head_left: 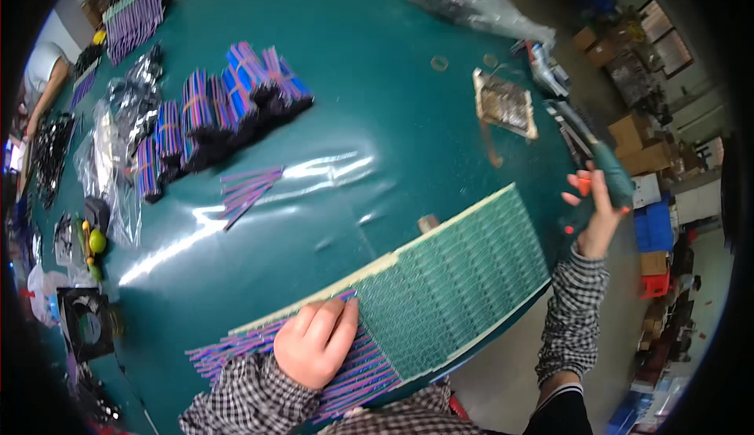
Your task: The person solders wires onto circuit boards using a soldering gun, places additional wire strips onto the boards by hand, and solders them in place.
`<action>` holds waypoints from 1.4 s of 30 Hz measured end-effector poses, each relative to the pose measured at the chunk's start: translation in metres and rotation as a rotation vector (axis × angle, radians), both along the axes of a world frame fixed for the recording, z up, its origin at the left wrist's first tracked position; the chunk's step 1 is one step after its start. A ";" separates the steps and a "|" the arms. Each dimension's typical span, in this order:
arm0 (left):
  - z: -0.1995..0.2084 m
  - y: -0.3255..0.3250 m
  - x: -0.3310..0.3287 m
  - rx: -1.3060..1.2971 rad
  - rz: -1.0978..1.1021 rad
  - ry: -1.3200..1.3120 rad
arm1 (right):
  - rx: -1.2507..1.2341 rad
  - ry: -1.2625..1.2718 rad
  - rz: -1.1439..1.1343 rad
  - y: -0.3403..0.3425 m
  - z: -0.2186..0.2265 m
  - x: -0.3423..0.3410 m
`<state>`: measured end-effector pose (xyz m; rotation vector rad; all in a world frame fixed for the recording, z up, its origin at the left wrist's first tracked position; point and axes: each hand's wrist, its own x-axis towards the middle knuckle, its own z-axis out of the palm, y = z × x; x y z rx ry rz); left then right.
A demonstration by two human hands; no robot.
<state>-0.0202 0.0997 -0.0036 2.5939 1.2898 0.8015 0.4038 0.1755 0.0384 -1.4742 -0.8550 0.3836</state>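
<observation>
Wires (365, 366), purple and blue, packed too densely to count, spread over the left end of one gridded green board (463, 270) at the near edge of the green surface (353, 34); long axes of both slanting from lower left to upper right. Left grip (312, 345) curled over the wires, firmness unclear. Right grip (597, 211), fingers bent and apart, by one blurred dark green tool (615, 174); impossible to say whether holding it.

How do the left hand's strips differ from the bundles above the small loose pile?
The strips lie spread side by side; the bundles are gathered into thick bunches. The left hand touches the strips; the bundles lie apart from it. Both show purple and blue.
</observation>
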 end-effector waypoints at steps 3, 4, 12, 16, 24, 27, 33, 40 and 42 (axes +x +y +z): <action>0.003 0.006 -0.002 -0.005 -0.074 -0.049 | -0.102 0.054 0.005 -0.046 0.023 -0.012; 0.004 0.007 -0.001 -0.013 -0.062 -0.042 | -0.114 0.106 0.020 -0.070 0.026 -0.009; 0.004 0.007 -0.002 -0.041 -0.039 -0.062 | -0.321 0.352 0.595 -0.196 0.011 -0.094; 0.002 0.006 -0.001 -0.031 -0.056 -0.063 | -0.474 0.474 0.638 -0.198 -0.005 -0.132; 0.002 0.006 0.001 -0.019 -0.052 -0.057 | -0.532 0.283 0.629 -0.202 -0.019 -0.138; -0.006 0.006 -0.007 0.002 -0.040 -0.044 | -0.544 0.115 0.629 -0.198 -0.017 -0.142; -0.004 0.008 -0.002 0.006 -0.046 -0.049 | -0.524 0.020 0.636 -0.193 -0.014 -0.144; -0.004 0.009 -0.003 0.008 -0.053 -0.042 | -0.526 -0.076 0.674 -0.191 -0.014 -0.144; -0.003 0.009 -0.003 0.004 -0.055 -0.041 | -0.521 -0.069 0.668 -0.191 -0.015 -0.145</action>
